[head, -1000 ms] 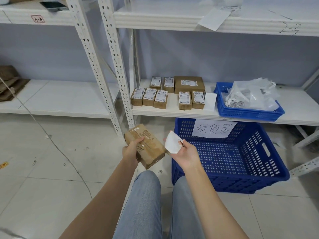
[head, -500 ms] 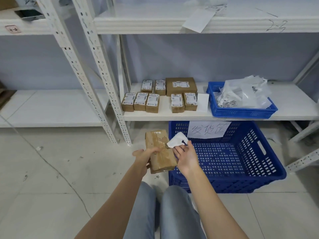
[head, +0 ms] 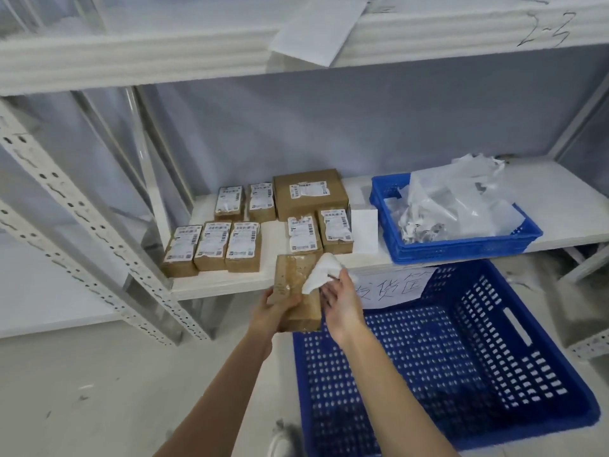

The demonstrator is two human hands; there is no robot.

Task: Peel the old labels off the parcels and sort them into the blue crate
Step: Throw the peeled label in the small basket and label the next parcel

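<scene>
Hands: your left hand [head: 280,311] grips the brown parcel [head: 298,291] from below, upright | your right hand [head: 339,298] pinches the crumpled peeled label [head: 321,272] | parcel: label-free, taped, just left of the blue crate [head: 461,367]

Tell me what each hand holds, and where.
Left hand grips the brown parcel by its lower end. Right hand pinches the peeled label at one edge.
</scene>
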